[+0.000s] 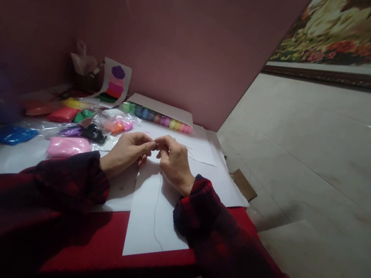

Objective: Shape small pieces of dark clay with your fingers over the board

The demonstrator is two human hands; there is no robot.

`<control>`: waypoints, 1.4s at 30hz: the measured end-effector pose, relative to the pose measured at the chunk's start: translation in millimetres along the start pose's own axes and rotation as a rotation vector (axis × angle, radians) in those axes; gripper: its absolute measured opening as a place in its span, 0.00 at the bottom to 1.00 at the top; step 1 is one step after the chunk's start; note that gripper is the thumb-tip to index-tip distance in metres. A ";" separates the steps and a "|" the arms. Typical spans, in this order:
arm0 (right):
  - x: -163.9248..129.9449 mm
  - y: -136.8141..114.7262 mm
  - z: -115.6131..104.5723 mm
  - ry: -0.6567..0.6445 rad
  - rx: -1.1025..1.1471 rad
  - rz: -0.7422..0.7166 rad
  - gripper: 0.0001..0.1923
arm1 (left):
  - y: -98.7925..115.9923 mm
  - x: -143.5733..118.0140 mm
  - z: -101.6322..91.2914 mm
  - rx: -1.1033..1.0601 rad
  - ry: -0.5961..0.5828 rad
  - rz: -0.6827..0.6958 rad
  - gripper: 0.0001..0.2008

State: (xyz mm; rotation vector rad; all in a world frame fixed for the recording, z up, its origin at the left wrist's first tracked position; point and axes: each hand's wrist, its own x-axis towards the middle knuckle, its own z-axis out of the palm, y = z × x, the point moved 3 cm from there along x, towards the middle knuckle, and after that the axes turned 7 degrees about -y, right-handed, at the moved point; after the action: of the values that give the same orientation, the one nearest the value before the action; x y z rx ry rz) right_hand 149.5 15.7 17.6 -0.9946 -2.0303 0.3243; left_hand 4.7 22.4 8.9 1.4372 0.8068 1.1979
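Over a white sheet of paper (143,226), my left hand (129,151) and my right hand (175,161) meet with their fingertips pinched together. Something small and dark seems to sit between the fingertips, too small to name. A thin curved line runs down the sheet below my right hand. To the left of my left hand lies a pink packet of soft clay (69,146), and behind it a black packet (94,134).
More bagged clay lies at the left, including a blue packet (10,134) and a red one (63,114). Behind my hands stands a row of coloured balls (160,118). A card with coloured patches (115,83) leans near the pink wall (173,38). A tiled wall (310,154) borders the right side.
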 end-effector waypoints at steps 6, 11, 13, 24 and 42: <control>1.4 0.0 -1.1 0.051 -0.051 -0.037 0.10 | 1.1 0.7 0.7 0.076 0.013 0.007 0.16; 2.5 2.5 1.0 0.012 -0.005 -0.002 0.11 | 0.9 1.7 0.3 0.100 0.005 0.022 0.13; 3.2 4.5 1.6 -0.004 -0.012 0.030 0.12 | 0.4 2.3 -0.5 0.090 0.015 0.039 0.12; 4.0 12.6 1.6 0.014 -0.130 0.114 0.13 | -1.2 2.3 -1.7 0.009 0.051 0.019 0.19; 0.8 -1.4 3.0 -0.054 -0.010 -0.005 0.06 | -3.1 3.2 -2.9 -0.082 0.026 0.045 0.18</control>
State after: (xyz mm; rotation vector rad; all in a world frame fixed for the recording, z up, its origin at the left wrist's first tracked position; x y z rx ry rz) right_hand 146.2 15.7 17.0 -0.9966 -2.0842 0.3424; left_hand 3.2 26.9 6.5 1.3818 0.7381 1.2719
